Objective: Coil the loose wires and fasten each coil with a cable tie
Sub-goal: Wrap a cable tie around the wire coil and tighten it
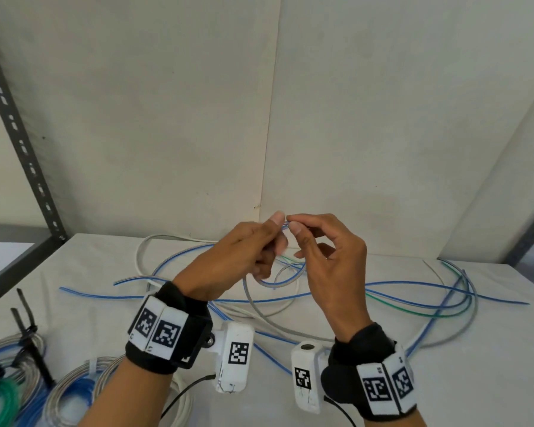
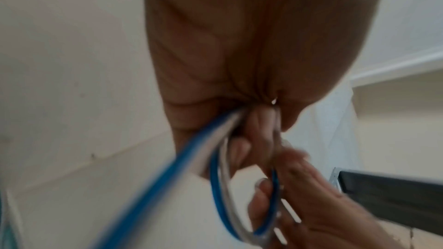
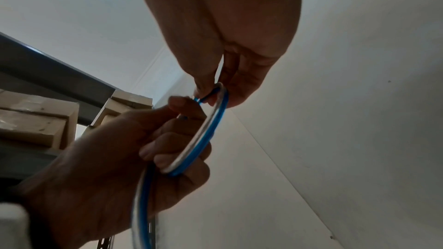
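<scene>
At the far left a dark slotted shelf post (image 1: 16,131) rises beside the desk (image 1: 413,380), which is covered in white. On the near left corner of the desk lie finished coils (image 1: 16,386) of blue, green and grey wire, bound with black cable ties (image 1: 28,331) whose tails stick up; a further coil (image 1: 74,392) just to their right is bound with a white tie.

Towards the middle, the left hand (image 1: 228,266) is raised above the desk with its fingers curled round a small loop of blue-and-clear wire (image 1: 285,277), thumb pressed on top. From the left wrist view the loop (image 2: 223,200) hangs below the closed fingers, and a straight run of the same wire leads away down to the left.

Just right of it, touching at the fingertips, the right hand (image 1: 327,260) pinches the top of the same loop between thumb and forefinger, its other fingers loosely spread. The right wrist view shows that pinch on the loop (image 3: 203,135), with the left hand (image 3: 115,158) gripping lower down.

Beneath and to the right of both hands, loose wires (image 1: 429,303) in blue, green, grey and white sprawl tangled across the desk, reaching to the far right edge.
</scene>
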A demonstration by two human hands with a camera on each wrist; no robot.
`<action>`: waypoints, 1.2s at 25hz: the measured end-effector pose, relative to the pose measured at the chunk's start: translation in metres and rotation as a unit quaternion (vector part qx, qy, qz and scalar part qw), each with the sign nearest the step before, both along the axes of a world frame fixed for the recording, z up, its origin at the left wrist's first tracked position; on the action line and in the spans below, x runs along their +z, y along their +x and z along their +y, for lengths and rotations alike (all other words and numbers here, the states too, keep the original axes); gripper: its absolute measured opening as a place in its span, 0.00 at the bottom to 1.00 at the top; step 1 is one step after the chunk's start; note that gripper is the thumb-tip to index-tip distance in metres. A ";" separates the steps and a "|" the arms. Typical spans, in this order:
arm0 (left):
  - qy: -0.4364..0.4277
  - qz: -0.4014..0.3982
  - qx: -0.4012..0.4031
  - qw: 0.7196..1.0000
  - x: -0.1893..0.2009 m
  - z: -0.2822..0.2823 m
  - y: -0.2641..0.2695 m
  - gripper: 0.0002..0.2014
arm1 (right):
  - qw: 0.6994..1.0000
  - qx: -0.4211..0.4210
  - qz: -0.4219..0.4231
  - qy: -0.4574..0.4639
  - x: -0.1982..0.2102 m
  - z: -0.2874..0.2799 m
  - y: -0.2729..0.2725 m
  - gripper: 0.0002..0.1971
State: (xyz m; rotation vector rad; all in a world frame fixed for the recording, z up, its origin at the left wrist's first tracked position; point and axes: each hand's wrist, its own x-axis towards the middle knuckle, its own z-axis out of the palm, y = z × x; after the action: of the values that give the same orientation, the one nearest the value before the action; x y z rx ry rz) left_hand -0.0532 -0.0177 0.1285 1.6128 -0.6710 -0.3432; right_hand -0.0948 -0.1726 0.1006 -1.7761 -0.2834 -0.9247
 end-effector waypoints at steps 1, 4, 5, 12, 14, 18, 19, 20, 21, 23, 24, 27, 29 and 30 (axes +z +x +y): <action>-0.062 0.016 0.016 0.998 0.000 -0.001 0.000 0.24 | 1.000 0.022 0.019 0.011 -0.001 -0.001 0.002 0.09; -0.224 0.073 0.059 0.970 0.001 -0.006 0.003 0.21 | 0.975 0.129 0.177 0.035 -0.003 -0.001 0.004 0.28; -0.266 0.091 0.068 0.957 0.003 -0.006 0.006 0.21 | 0.955 0.173 0.241 0.005 -0.005 0.000 0.003 0.29; -0.396 0.170 0.101 0.897 0.001 0.014 0.028 0.21 | 0.972 0.136 0.158 -0.112 -0.011 -0.004 0.007 0.05; -0.423 0.194 0.104 0.879 0.000 0.020 0.034 0.21 | 0.975 0.090 0.121 -0.162 -0.009 -0.010 0.007 0.05; -0.491 0.252 0.101 0.828 0.002 0.037 0.042 0.26 | 0.963 0.068 0.142 -0.217 -0.015 -0.015 0.009 0.05; -0.479 0.249 0.108 0.835 0.004 0.040 0.042 0.26 | 0.961 0.064 0.150 -0.226 -0.017 -0.012 0.010 0.05; -0.457 0.239 0.112 0.849 0.006 0.040 0.039 0.24 | 0.959 0.062 0.153 -0.228 -0.017 -0.008 0.008 0.06; -0.434 0.230 0.110 0.864 0.008 0.036 0.036 0.23 | 0.961 0.070 0.155 -0.219 -0.015 -0.001 0.006 0.11; -0.391 0.221 0.100 0.888 0.009 0.023 0.027 0.21 | 0.970 0.108 0.158 -0.149 -0.010 0.010 0.001 0.26; -0.374 0.220 0.098 0.896 0.009 0.018 0.023 0.21 | 0.975 0.116 0.150 -0.117 -0.007 0.015 -0.002 0.32; -0.343 0.236 0.092 0.905 0.008 0.011 0.019 0.22 | 0.984 0.075 0.074 -0.143 -0.008 0.018 -0.002 0.28; -0.325 0.253 0.086 0.907 0.007 0.013 0.021 0.21 | 0.978 0.032 0.030 -0.206 -0.013 0.018 0.001 0.17; -0.320 0.263 0.081 0.906 0.006 0.015 0.023 0.21 | 0.974 0.013 0.015 -0.227 -0.015 0.017 0.003 0.14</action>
State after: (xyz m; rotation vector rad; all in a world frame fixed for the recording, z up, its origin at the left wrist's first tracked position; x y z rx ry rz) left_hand -0.0303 -0.0023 0.1348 0.8755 -0.1889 -0.3670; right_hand -0.0915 -0.1560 0.0853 -2.1958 -0.5307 -0.8582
